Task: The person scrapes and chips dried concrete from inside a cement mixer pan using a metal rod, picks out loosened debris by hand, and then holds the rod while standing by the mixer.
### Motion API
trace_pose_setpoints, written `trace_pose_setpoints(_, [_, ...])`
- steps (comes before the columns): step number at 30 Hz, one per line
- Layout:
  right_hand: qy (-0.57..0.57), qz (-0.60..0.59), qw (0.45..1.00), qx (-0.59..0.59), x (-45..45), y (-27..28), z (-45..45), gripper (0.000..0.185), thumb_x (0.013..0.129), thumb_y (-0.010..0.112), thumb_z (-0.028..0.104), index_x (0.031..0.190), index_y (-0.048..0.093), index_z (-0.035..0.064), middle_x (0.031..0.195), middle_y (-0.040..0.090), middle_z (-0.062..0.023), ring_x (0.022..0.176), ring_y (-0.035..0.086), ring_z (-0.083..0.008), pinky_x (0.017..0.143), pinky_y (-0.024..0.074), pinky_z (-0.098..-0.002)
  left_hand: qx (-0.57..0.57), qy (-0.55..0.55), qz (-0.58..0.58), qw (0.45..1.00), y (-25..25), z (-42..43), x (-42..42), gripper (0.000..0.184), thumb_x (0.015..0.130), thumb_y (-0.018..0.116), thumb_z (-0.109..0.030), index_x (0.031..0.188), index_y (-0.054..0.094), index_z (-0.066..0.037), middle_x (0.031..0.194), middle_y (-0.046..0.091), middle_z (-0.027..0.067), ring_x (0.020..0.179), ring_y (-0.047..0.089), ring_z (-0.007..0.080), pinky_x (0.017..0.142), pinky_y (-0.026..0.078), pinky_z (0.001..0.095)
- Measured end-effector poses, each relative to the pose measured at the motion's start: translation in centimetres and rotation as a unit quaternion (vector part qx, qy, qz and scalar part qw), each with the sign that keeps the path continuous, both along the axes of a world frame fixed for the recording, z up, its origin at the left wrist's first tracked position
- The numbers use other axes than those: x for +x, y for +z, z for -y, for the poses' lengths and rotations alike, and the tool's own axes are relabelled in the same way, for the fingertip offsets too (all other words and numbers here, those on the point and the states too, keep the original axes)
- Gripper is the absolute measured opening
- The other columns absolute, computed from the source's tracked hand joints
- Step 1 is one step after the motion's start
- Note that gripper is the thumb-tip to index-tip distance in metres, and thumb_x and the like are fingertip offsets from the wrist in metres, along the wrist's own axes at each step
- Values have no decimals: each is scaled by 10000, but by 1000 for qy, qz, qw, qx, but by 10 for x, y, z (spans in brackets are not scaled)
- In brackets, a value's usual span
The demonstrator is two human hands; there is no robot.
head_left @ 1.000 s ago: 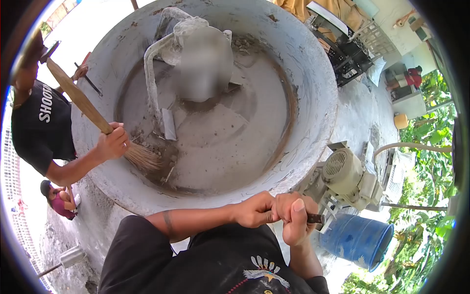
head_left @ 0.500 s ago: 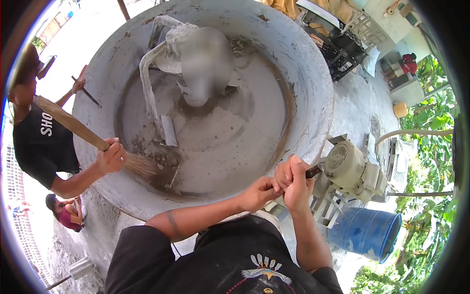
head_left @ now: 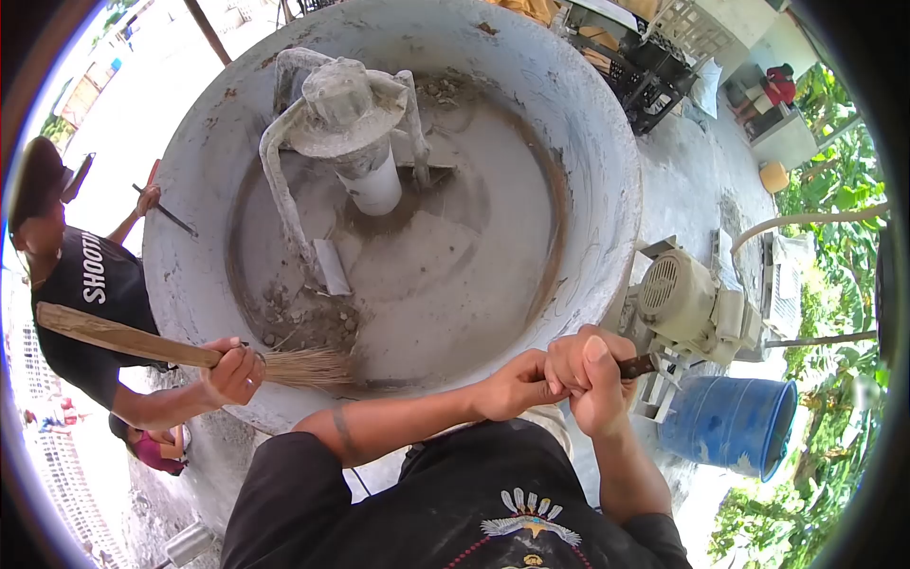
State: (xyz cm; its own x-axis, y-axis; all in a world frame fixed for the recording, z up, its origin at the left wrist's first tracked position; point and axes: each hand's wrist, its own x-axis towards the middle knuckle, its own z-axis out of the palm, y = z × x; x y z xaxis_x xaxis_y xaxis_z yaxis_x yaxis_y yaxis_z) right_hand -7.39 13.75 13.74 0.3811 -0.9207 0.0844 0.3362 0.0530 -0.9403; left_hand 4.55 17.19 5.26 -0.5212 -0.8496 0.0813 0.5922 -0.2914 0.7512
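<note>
My right hand (head_left: pixel 599 381) is closed in a fist around a dark stick (head_left: pixel 639 366), whose blunt end pokes out toward the motor. My left hand (head_left: pixel 517 385) is closed right against the right fist, thumb and fingers pressed together; what lies inside them is hidden. Both hands are in front of my body at the near rim of a large round mixing pan (head_left: pixel 592 190). Inside the pan stands a crusted mixer head (head_left: pixel 346 104) with bent arms and a paddle (head_left: pixel 331 267). Grey lumpy material (head_left: pixel 299 318) lies along the pan's near left floor.
A co-worker (head_left: pixel 90 275) at the left holds a wooden-handled brush (head_left: pixel 303 368), bristles in the pan, and a thin dark rod (head_left: pixel 177 220) at the rim. Right of my hands are a motor (head_left: pixel 682 299) and a blue barrel (head_left: pixel 725 425). Another person (head_left: pixel 779 87) is far off.
The co-worker's brush has swept right and nearer to me through the lumpy material. My two hands, still together, have shifted slightly right and down in view.
</note>
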Motion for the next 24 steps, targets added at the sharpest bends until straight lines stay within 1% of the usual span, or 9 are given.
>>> trace_pose_setpoints(1, [16, -8, 996, -86, -1, 1, -2, 431, 1003, 460, 193, 605, 333, 88, 525, 316, 26, 471, 279, -77, 455, 303, -277, 3, -8, 2, 1000, -7, 2, -1, 129, 980, 581, -163, 945, 626, -47, 888, 582, -16, 834, 507, 97, 732, 420, 277])
trace_pose_setpoints(6, [-112, 15, 989, 91, -10, -13, 5, 422, 1006, 462, 195, 612, 370, 76, 529, 332, 18, 480, 313, -98, 477, 327, -274, 37, -100, -22, 994, -45, 14, -12, 193, 990, 605, -213, 974, 629, -22, 906, 593, -24, 834, 499, 77, 736, 414, 260])
trace_pose_setpoints(11, [-166, 21, 984, 59, -38, -21, -33, 434, 1017, 440, 186, 605, 366, 69, 529, 336, 10, 473, 309, -104, 468, 346, -281, 37, -198, 24, 979, -45, 2, -18, 219, 998, 607, -229, 1008, 637, -13, 919, 609, -15, 852, 527, 74, 764, 434, 254])
trace_pose_setpoints(13, [-178, 20, 983, 36, -54, -29, -50, 432, 1025, 424, 177, 613, 364, 63, 538, 346, -1, 481, 326, -114, 491, 378, -286, -2, -219, 159, 963, -28, -2, -20, 191, 1002, 599, -190, 1050, 633, -8, 970, 624, 5, 902, 560, 93, 799, 462, 265])
trace_pose_setpoints(15, [-174, 67, 982, 35, -68, -40, -60, 429, 1044, 398, 187, 636, 361, 57, 574, 368, -5, 524, 365, -123, 538, 413, -289, -12, -217, 205, 954, -45, -11, -26, 102, 998, 591, -125, 1010, 613, -26, 1008, 627, 25, 923, 579, 117, 798, 478, 278])
trace_pose_setpoints(17, [-185, 85, 975, 93, -76, -54, -69, 459, 1054, 415, 255, 635, 359, 75, 583, 371, 6, 534, 373, -103, 534, 402, -291, 42, -130, 189, 972, -31, -20, -39, 108, 978, 582, -105, 923, 616, -19, 800, 580, -26, 762, 497, 60, 658, 424, 251])
trace_pose_setpoints(21, [-214, 115, 962, 126, -86, -43, -71, 467, 1039, 450, 274, 621, 381, 75, 570, 397, 15, 522, 377, -86, 505, 364, -287, 5, -135, 188, 973, -46, -24, -27, 128, 976, 602, -153, 950, 608, -28, 852, 600, -4, 773, 532, 86, 692, 444, 249])
trace_pose_setpoints(23, [-162, 22, 985, 57, -101, -36, -78, 461, 1023, 458, 244, 612, 424, 38, 560, 448, 8, 523, 384, -97, 505, 350, -291, -15, -128, 171, 977, -35, -23, -47, 146, 973, 613, -174, 954, 605, -29, 873, 618, 7, 784, 553, 99, 710, 452, 246])
trace_pose_setpoints(24, [-176, 25, 982, 57, -108, -33, -83, 461, 1023, 458, 244, 612, 424, 38, 560, 448, 8, 523, 384, -97, 505, 350, -291, -107, -86, 209, 968, -13, -24, -64, 185, 963, 632, -207, 974, 613, -23, 891, 635, 17, 796, 575, 114, 722, 462, 251])
